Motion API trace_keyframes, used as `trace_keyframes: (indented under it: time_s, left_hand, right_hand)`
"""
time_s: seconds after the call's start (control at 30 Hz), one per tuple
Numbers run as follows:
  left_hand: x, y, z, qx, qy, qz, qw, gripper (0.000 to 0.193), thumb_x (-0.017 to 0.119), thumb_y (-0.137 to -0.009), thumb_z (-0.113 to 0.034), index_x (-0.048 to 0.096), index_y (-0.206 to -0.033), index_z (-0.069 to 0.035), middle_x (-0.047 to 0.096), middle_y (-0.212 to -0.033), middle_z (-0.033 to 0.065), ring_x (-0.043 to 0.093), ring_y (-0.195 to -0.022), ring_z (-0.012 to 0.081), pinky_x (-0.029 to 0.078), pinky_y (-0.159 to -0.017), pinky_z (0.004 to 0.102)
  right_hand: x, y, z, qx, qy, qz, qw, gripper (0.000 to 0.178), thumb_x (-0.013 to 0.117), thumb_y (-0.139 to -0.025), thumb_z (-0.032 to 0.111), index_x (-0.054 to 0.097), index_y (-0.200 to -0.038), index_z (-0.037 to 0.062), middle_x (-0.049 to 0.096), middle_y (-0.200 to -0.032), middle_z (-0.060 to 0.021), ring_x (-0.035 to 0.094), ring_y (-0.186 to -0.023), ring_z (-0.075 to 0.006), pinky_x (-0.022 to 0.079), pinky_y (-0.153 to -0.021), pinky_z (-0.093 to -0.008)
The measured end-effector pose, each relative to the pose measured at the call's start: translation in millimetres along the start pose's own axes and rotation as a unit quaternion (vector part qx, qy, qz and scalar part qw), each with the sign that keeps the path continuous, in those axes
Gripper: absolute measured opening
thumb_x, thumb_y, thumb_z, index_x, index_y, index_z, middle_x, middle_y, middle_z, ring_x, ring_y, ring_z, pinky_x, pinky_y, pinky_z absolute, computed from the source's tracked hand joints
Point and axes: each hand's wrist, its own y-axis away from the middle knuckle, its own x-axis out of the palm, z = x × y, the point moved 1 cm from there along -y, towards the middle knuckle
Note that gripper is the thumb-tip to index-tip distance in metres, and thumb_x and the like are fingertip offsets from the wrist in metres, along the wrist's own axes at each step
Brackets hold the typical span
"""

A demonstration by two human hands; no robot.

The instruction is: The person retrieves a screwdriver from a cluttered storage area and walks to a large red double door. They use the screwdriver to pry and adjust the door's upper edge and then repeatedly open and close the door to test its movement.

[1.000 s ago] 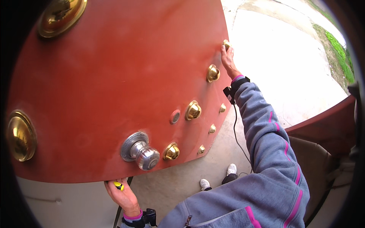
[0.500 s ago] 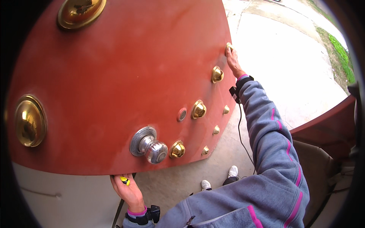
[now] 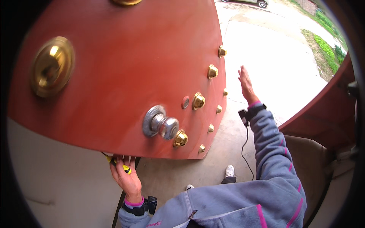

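Observation:
A red door point(image 3: 121, 79) with gold domed studs fills the left and middle. Its near edge meets my left hand point(image 3: 130, 183), palm up, with fingertips reaching behind that edge. Between thumb and palm lies a screwdriver point(image 3: 123, 168) with a yellow-and-black handle; its thin dark shaft points left along the edge and its tip is hidden. My right hand point(image 3: 247, 85) is off to the right of the door, fingers stretched out and holding nothing. A silver round knob point(image 3: 168, 127) sticks out of the door, beside a gold stud point(image 3: 180, 138).
A second red door leaf point(image 3: 323, 106) stands at the right. Beyond lies bright concrete paving point(image 3: 273, 49), with a parked vehicle point(image 3: 245, 2) at the top and green plants point(image 3: 323, 47). A black cable point(image 3: 245, 152) hangs from my right wrist. A pale wall point(image 3: 49, 167) is at the left.
My right hand has let go of the stud at the door's far edge and moved away from the door. More of the screwdriver now shows in my left hand. The view has shifted.

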Motion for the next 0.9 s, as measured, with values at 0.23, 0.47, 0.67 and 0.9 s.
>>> trace_keyframes:
  time_s: [0.23,0.47,0.67,0.9]
  left_hand:
    - [-88,-67,-3,-0.016,0.010,0.109,0.994,0.022,0.050,-0.096,-0.015,0.046,-0.112,-0.001,0.062,-0.107,0.0179,0.065,-0.093,0.0299,0.050,-0.089,0.0361]
    - [-211,-142,3,-0.138,-0.076,0.218,0.963,0.015,0.053,-0.098,-0.020,0.051,-0.099,-0.005,0.044,-0.059,-0.0015,0.039,-0.045,0.0054,0.031,-0.041,0.0222]
    - [-234,-199,27,-0.198,-0.065,0.282,0.937,0.034,0.047,-0.101,-0.035,0.058,-0.106,-0.003,0.043,-0.061,-0.0026,0.037,-0.045,0.0044,0.030,-0.041,0.0212]
    - [-164,-240,51,-0.200,-0.047,0.358,0.911,0.034,0.047,-0.101,-0.033,0.055,-0.111,-0.001,0.051,-0.065,0.0012,0.048,-0.054,0.0081,0.038,-0.051,0.0234]
  right_hand:
    - [71,170,39,0.171,-0.019,-0.197,0.965,0.065,0.041,-0.099,0.051,0.035,-0.139,0.0004,0.053,-0.132,-0.0196,0.059,-0.113,-0.0282,0.047,-0.091,-0.0387]
    - [164,306,52,0.281,0.009,-0.309,0.909,0.057,0.036,-0.102,0.045,0.040,-0.136,0.0004,0.056,-0.130,-0.0166,0.058,-0.114,-0.0261,0.046,-0.089,-0.0355]
    - [178,307,87,0.275,0.025,-0.338,0.900,0.049,0.038,-0.102,0.040,0.045,-0.131,0.0022,0.060,-0.123,-0.0135,0.062,-0.106,-0.0214,0.049,-0.079,-0.0292]
    - [155,345,39,0.396,0.019,-0.242,0.885,0.021,0.049,-0.098,0.024,0.055,-0.102,0.0047,0.068,-0.097,-0.0117,0.068,-0.079,-0.0201,0.052,-0.063,-0.0302]
